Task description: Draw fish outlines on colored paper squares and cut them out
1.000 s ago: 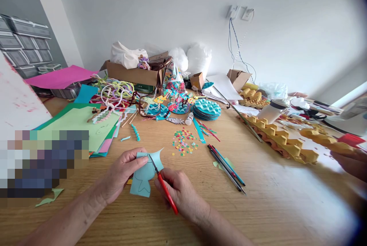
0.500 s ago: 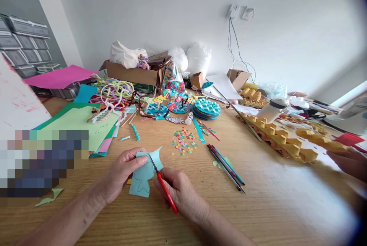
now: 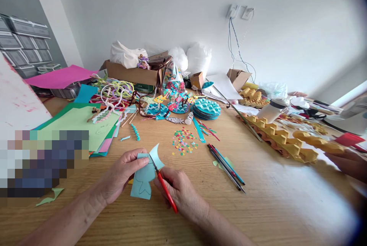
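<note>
A light blue piece of paper [image 3: 142, 180] with a drawn fish outline is pinched between the thumb and fingers of my left hand [image 3: 132, 164]. My right hand [image 3: 180, 190] is wrapped round the red handles of a pair of scissors [image 3: 166, 192]. The blades lie against the paper's upper right part, where a cut strip curls up and away from the rest. Under my left hand a bit of yellow paper shows on the table. Colourful paper confetti [image 3: 185, 141] lies beyond my hands, and several pens [image 3: 226, 167] rest to the right.
Coloured paper sheets [image 3: 83, 123] are stacked at left. Blue paper plates [image 3: 206, 109], pipe cleaners [image 3: 114, 87] and a cardboard box [image 3: 132, 73] stand farther back. Yellow egg cartons [image 3: 275, 137] lie at right, where another person's hand [image 3: 348, 164] holds a strip of carton.
The blue paper has shifted slightly right and down in my left hand. Its cut strip stands up more steeply. At right, the other person's hand has moved a little.
</note>
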`<state>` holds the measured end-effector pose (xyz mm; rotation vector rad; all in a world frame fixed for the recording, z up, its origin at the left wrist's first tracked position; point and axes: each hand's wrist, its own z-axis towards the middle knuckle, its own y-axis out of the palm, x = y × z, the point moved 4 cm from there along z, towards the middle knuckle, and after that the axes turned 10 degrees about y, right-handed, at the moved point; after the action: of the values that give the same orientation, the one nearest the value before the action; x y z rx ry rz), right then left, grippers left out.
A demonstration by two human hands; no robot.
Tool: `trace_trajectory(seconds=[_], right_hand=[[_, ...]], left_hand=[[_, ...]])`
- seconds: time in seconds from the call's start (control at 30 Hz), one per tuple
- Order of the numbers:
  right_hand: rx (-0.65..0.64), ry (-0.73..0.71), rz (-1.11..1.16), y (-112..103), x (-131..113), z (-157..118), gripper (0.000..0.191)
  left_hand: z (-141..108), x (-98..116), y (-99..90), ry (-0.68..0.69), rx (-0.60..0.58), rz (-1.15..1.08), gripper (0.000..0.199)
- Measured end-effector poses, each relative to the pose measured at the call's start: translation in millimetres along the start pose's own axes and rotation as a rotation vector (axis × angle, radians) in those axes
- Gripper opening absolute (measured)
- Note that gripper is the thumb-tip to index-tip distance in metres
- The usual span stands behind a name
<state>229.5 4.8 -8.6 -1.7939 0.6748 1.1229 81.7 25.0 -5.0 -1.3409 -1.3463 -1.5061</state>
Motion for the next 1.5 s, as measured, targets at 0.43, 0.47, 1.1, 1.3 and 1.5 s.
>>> trace_trajectory(seconds=[0.43,0.47,1.1,1.3,1.5], right_hand=[[0.284,0.075,-0.004,-21,8,9,0.036],[0.293,0.094,-0.078,-22,8,9,0.033],[-0.049,0.104,-0.933,-25,-8,-9,0.024],[-0.056,0.082,-0.972,-20,-8,-12,0.024],[-0.041,0.079,-1.015,-20,-17,-18,0.020]], left_hand=[[3,2,-11.5,-0.020,0.087,0.010,0.026],[3,1,-10.2,-0.028,0.054,0.037,0.026],[14,18,-31.1,0.142,0.366,-0.107,0.019],[12,12,-31.4,0.062,0.362,-0.229,0.009],[3,-14,-18.7,-0.170,0.275,-0.265,0.018]])
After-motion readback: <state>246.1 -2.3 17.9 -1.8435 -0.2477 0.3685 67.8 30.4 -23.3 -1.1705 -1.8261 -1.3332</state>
